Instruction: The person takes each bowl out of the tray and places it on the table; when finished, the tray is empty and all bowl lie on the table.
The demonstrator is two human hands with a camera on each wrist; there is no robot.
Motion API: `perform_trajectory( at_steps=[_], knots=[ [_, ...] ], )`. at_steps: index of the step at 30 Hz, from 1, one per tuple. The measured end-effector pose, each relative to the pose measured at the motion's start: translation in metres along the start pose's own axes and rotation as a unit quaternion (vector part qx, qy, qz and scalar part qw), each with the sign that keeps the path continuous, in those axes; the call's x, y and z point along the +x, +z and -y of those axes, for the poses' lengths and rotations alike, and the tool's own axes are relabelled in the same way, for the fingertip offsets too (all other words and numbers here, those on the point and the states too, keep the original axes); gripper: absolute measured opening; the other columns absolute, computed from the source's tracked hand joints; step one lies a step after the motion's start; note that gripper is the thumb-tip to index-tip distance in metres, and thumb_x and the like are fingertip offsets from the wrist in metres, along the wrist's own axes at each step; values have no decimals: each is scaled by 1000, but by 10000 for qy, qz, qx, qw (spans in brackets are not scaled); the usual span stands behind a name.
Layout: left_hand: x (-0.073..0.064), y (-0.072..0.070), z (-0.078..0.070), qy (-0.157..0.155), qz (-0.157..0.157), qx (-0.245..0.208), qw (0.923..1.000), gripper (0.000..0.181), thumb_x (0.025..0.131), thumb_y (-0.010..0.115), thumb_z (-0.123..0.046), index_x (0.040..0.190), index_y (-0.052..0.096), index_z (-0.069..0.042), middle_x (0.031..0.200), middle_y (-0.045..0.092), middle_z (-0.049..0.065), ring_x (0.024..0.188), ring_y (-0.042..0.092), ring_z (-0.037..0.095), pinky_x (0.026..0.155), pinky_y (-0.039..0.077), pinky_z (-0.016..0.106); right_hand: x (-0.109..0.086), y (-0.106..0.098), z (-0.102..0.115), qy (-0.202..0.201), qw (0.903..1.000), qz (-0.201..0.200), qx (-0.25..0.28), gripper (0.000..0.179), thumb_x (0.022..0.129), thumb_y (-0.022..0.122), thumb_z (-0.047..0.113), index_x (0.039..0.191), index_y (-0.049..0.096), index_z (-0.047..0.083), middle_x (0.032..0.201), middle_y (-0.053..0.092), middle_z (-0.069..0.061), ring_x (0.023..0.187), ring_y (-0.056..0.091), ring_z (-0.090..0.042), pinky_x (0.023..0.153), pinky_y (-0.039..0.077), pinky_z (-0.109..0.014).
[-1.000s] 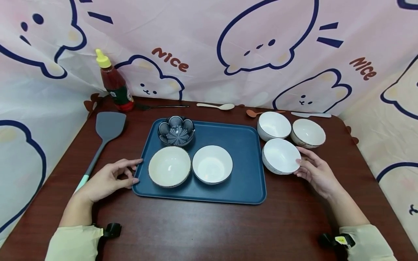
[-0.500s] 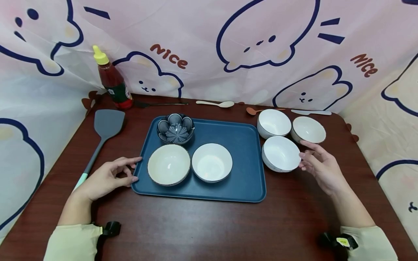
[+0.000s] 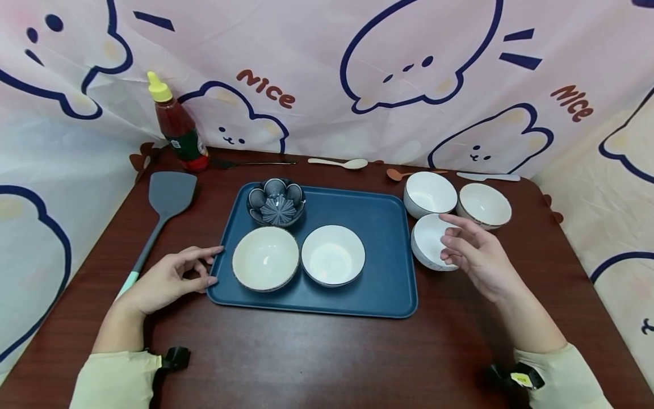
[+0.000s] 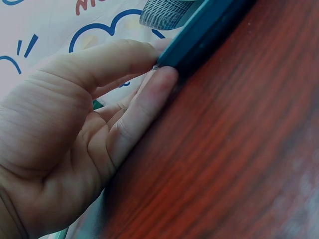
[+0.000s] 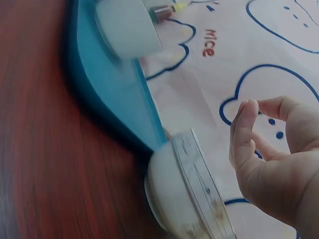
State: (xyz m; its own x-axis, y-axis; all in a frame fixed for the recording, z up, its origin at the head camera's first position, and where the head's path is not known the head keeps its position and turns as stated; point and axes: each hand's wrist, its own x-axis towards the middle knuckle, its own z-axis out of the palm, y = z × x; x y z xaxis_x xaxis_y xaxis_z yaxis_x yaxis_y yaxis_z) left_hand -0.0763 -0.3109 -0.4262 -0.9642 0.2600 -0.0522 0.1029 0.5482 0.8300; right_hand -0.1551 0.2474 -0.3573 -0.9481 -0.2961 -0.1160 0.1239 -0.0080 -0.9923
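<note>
The left hand (image 3: 171,278) pinches the tray (image 3: 385,255) at its left edge, toward the near corner; in the left wrist view the rim lies between thumb and finger. The right hand (image 3: 477,258) holds nothing: it hangs over the right side of the near bowl (image 3: 426,244), fingers loosely bent. The right wrist view shows thumb and a fingertip close together, apart from that bowl; whether they touch each other is hard to tell.

The near bowl stands upright on the worktop (image 3: 306,363), just beside the tray's right edge. The far bowl (image 3: 430,192) stands just behind it, by the tray's far right corner, and the outer bowl (image 3: 485,204) is beside these two, toward the worktop's right edge. Whether the three touch cannot be told.

On the tray, the flower bowl (image 3: 277,207) sits at the far left corner. The cream bowl (image 3: 265,258) is in front of it, near the left edge, and the white bowl (image 3: 333,255) is just to the right of that, toward the middle.

The spatula (image 3: 172,193) lies along the worktop's left edge, its handle running down behind the left hand. The bottle (image 3: 181,139) stands at the far left corner. Along the far edge lie a dark utensil (image 3: 255,163), the pale spoon (image 3: 353,163), the brown spoon (image 3: 395,175) and, at the far right corner, the knife (image 3: 487,176).
</note>
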Motion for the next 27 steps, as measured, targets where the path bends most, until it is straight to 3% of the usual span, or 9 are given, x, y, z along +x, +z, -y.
perform_trajectory(
  at_steps=[5,17,27],
  knots=[
    [-2,-2,2,-84,1,0,10000,57,91,74,-19,143,54,-13,108,57,7,83,64,11,75,50,19,14,25,-2,143,9994,205,-258,48,100,60,10,145,45,4,102,52,-4,72,65,-11,70,57,-21],
    [-1,0,1,-49,14,-5,10000,56,91,74,-18,143,54,-13,108,58,8,84,64,10,75,49,19,39,73,-13,384,9903,929,-960,55,98,65,16,148,44,7,121,48,-15,78,69,-15,75,59,-28],
    [1,1,2,6,31,-22,10000,56,91,74,-17,143,54,-12,108,58,8,83,64,10,75,50,19,51,96,-27,784,9852,1228,-903,54,98,64,19,148,45,11,128,47,-15,78,68,-18,75,59,-27]
  ],
)
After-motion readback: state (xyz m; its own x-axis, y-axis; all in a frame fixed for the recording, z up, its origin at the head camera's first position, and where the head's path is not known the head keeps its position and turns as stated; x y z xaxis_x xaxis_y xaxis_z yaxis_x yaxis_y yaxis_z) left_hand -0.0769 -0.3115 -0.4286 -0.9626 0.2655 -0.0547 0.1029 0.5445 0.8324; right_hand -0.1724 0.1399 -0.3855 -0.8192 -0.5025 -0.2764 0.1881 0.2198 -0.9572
